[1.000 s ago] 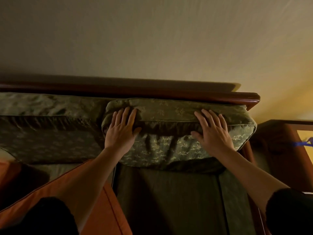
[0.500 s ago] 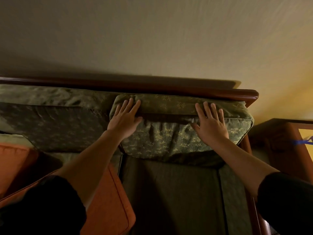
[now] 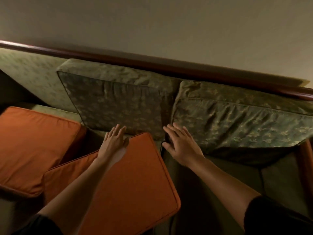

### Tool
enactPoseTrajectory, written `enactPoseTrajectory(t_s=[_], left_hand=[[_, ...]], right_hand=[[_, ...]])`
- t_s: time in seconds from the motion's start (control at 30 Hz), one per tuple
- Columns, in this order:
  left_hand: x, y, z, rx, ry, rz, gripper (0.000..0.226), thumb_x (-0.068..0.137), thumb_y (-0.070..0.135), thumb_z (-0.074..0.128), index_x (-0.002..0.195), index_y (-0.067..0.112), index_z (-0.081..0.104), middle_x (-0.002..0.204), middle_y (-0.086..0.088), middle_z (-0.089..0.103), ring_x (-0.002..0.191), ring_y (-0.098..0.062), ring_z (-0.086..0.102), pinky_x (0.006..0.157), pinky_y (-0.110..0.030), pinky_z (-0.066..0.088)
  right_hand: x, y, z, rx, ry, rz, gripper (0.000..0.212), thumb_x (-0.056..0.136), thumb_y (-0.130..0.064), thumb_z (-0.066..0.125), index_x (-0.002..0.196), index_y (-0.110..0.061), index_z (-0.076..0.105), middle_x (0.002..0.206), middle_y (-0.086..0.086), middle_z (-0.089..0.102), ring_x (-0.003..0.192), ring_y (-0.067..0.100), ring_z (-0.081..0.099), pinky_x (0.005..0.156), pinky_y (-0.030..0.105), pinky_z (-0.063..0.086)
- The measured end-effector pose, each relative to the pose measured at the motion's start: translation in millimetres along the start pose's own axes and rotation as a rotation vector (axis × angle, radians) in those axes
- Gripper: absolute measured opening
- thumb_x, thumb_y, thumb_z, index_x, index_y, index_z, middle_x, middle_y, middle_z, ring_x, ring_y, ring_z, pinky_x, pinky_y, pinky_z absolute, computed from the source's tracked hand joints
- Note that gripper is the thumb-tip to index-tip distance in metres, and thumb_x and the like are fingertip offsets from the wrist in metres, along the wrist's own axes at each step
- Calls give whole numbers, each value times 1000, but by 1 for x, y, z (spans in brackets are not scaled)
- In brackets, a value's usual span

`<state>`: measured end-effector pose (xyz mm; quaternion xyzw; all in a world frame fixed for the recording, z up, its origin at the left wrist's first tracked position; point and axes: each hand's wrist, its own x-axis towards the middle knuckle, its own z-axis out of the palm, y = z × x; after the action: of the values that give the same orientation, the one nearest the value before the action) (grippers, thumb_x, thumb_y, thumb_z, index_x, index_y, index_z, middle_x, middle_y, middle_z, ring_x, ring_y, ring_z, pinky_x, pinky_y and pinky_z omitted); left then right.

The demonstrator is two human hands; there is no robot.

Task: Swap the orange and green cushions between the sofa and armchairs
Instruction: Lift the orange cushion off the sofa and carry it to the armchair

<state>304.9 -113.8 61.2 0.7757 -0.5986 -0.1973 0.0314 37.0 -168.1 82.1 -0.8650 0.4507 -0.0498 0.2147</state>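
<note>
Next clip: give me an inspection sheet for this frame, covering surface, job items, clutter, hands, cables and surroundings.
Surface: green sofa seat, dim light.
Job's things: two green cushions upright against the sofa back, the middle one and the right one, side by side. Two orange cushions lying on the seat, the near one overlapping the edge of the left one.
Clutter: nothing seen.
Hands: left hand open, over the near orange cushion's far corner; right hand open, at the gap between the green cushions. Neither grips anything.
Cables: nothing seen.
Surroundings: wooden rail along the sofa back, plain wall behind.
</note>
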Motion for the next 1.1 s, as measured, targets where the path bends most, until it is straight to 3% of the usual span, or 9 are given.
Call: enactPoseTrajectory(t_s=[0.1, 0.3, 0.43, 0.53, 0.6, 0.73, 0.87, 0.97, 1.1], left_hand=[[1, -91, 16, 88, -107, -54, 68, 95, 55, 18, 150, 16, 27, 158, -10, 22, 146, -25, 16, 118, -46, 16], [9, -226, 38, 62, -228, -140, 73, 93, 61, 36, 150, 17, 28, 157, -7, 26, 144, -25, 22, 118, -44, 15], [19, -268, 55, 43, -425, -160, 79, 85, 72, 37, 146, 21, 36, 147, -4, 44, 132, -26, 43, 108, -42, 36], [16, -274, 70, 77, -397, -145, 75, 84, 75, 31, 138, 26, 46, 132, -1, 59, 117, -23, 57, 92, -38, 48], [11, -275, 74, 86, -305, -105, 75, 84, 76, 25, 134, 26, 50, 127, 1, 61, 112, -21, 59, 87, -37, 50], [3, -271, 74, 84, -185, -36, 72, 88, 70, 26, 132, 21, 55, 132, -2, 59, 115, -23, 58, 87, -39, 51], [-18, -247, 71, 54, -95, 24, 55, 94, 54, 35, 128, 17, 59, 126, -6, 62, 115, -25, 59, 83, -40, 52], [-34, -222, 70, -24, 2, 40, 49, 95, 46, 37, 115, 13, 67, 112, -7, 69, 106, -28, 64, 79, -40, 53], [-39, -185, 75, -25, -11, 176, 37, 98, 48, 36, 92, 26, 66, 93, 2, 70, 89, -24, 65, 69, -37, 52]], right_hand=[[41, -49, 57, 12, -136, -3, 63, 100, -51, 33, 155, -23, 20, 163, -2, 18, 150, 13, 2, 119, 34, -1], [119, -106, 149, -57, -330, 30, 64, 100, -53, 33, 155, -22, 22, 163, -2, 16, 150, 15, 5, 120, 38, 4], [168, -114, 190, -87, -360, 28, 64, 100, -52, 35, 155, -21, 24, 162, -2, 20, 150, 16, 8, 120, 38, 6], [188, -110, 215, -122, -441, 59, 65, 99, -55, 35, 153, -20, 28, 161, 0, 26, 149, 18, 14, 120, 39, 8], [189, -105, 226, -171, -499, 56, 63, 97, -59, 33, 146, -20, 41, 152, 4, 42, 142, 22, 30, 118, 41, 14], [176, -99, 228, -178, -390, 33, 54, 94, -62, 37, 122, -20, 57, 124, 2, 58, 118, 23, 48, 103, 39, 32], [150, -95, 209, -114, -343, 20, 37, 97, -57, 36, 95, -24, 53, 106, -1, 60, 107, 21, 48, 90, 39, 35], [116, -90, 191, -86, -356, 54, 39, 99, -57, 32, 83, -26, 50, 87, -6, 59, 93, 21, 56, 84, 40, 38], [49, -67, 172, -40, -284, 155, 43, 98, -58, 34, 77, -24, 49, 74, -8, 56, 76, 20, 59, 62, 36, 38]])
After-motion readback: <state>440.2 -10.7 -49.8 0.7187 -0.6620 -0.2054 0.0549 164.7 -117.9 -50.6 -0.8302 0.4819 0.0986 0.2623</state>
